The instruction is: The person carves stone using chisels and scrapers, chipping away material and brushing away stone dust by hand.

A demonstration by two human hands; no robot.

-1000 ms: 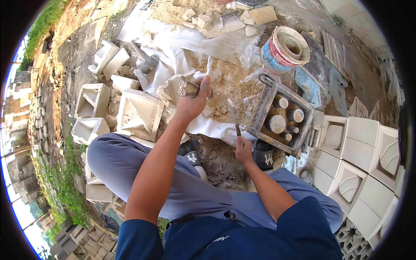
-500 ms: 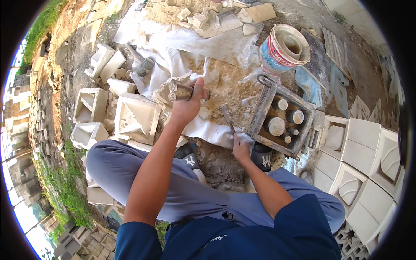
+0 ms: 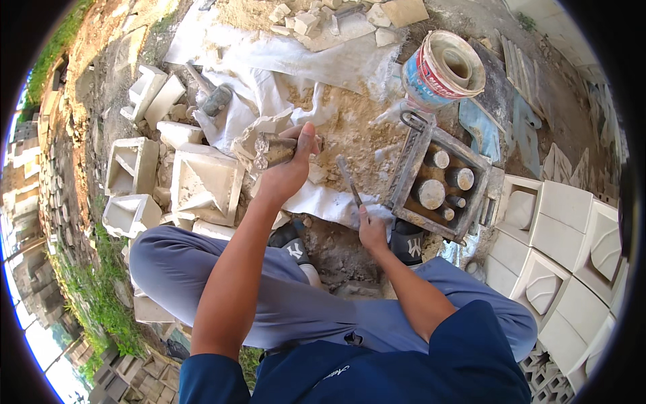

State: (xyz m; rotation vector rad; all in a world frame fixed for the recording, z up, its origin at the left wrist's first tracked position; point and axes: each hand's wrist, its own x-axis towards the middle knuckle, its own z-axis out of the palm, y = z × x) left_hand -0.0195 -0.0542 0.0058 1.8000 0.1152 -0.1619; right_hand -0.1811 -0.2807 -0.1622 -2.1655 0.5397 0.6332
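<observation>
My left hand (image 3: 291, 168) is closed round a short, dusty grey metal piece (image 3: 274, 149) with a lobed end, held above the pale rubble. Fingers partly hide its far side. My right hand (image 3: 373, 229), lower and to the right, grips the handle of a narrow flat-bladed scraper (image 3: 347, 176), its blade pointing up and away from me over the sandy heap (image 3: 356, 124). Just right of the scraper sits a metal mold box (image 3: 398, 202) with several upright round cores (image 3: 431, 194) inside. Neither hand touches the box.
A mallet (image 3: 215, 101) lies on white sacking (image 3: 269, 60) at the far left. Square cast blocks (image 3: 205, 182) stand at the left, and more pale blocks (image 3: 562, 215) are stacked at the right. A paint bucket (image 3: 437, 74) stands behind the mold box. My shoes (image 3: 407, 244) are close below.
My left hand has tilted the metal piece slightly, so its lobed end shows more. The scraper has shifted a little to the left. The view has moved slightly.
</observation>
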